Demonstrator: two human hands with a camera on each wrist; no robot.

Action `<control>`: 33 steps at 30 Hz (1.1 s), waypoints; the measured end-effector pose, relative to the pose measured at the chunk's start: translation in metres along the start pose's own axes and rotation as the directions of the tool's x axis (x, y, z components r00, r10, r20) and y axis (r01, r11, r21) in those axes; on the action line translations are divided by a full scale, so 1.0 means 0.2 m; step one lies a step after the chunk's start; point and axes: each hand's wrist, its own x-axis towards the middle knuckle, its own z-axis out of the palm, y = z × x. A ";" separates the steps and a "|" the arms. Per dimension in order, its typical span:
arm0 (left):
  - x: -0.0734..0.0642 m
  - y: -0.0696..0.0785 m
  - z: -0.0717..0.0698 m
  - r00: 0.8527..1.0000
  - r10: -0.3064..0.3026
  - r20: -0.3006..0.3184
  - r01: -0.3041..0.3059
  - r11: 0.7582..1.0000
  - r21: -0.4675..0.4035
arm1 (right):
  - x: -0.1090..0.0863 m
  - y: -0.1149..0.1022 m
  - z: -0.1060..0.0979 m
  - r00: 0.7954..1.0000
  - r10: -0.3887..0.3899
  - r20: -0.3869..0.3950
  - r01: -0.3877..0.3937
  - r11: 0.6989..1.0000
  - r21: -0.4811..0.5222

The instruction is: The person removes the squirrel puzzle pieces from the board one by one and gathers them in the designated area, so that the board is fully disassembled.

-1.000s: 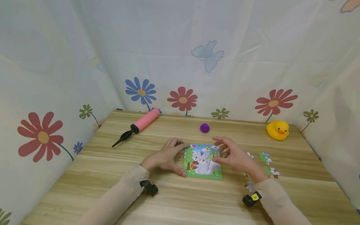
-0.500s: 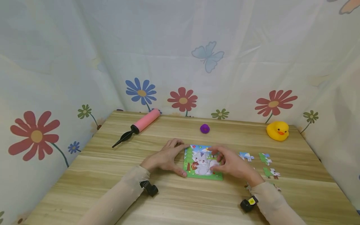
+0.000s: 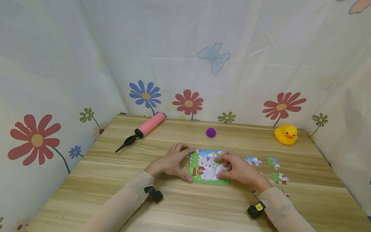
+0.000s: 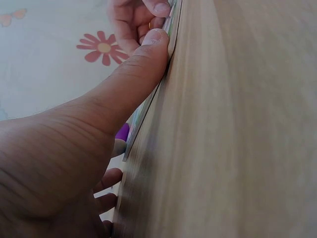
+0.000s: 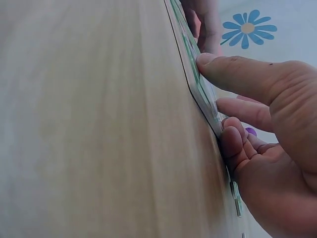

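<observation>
A square jigsaw puzzle (image 3: pixel 203 177) with a grey squirrel picture lies flat on the wooden table. My left hand (image 3: pixel 171 162) spreads along its left side, the thumb at the near corner and the index finger at the far corner. In the left wrist view the left thumb (image 4: pixel 143 54) lies along the board's edge. Over the puzzle's right part, my right hand (image 3: pixel 240 167) touches the picture with thumb and index fingertips set apart. Seen from the right wrist, the right thumb (image 5: pixel 237 72) rests on the board's surface and the other fingers (image 5: pixel 235 141) bend underneath the palm.
Several loose puzzle pieces (image 3: pixel 280 178) lie right of the right hand, some hidden under its wrist. A yellow rubber duck (image 3: pixel 285 134) sits at the back right, a small purple object (image 3: pixel 211 132) at the back middle. A pink hand pump (image 3: pixel 151 124) lies at the back left.
My right hand has come down and slightly left onto the puzzle's right part, its thumb and index finger drawing closer together. The left hand stays in place.
</observation>
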 end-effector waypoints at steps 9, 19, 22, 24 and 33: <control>0.00 0.00 0.00 1.000 0.007 0.003 -0.007 1.000 -0.003 | 0.00 0.01 0.01 1.000 0.017 0.020 -0.018 1.000 0.020; 0.00 0.00 0.00 1.000 0.014 0.002 -0.014 1.000 0.000 | 0.00 -0.01 0.00 0.999 0.031 0.030 -0.033 0.998 0.051; 0.00 0.00 0.00 1.000 0.013 0.002 -0.013 1.000 0.001 | 0.00 -0.02 -0.01 0.999 0.025 0.032 -0.026 0.998 0.049; 0.00 0.00 0.00 1.000 0.012 0.001 -0.012 1.000 0.003 | -0.01 -0.01 -0.01 0.999 0.018 0.033 -0.020 0.999 0.042; -0.01 0.01 -0.01 1.000 0.008 0.004 -0.008 1.000 -0.001 | 0.00 0.00 -0.02 0.999 0.018 0.027 -0.018 1.000 0.012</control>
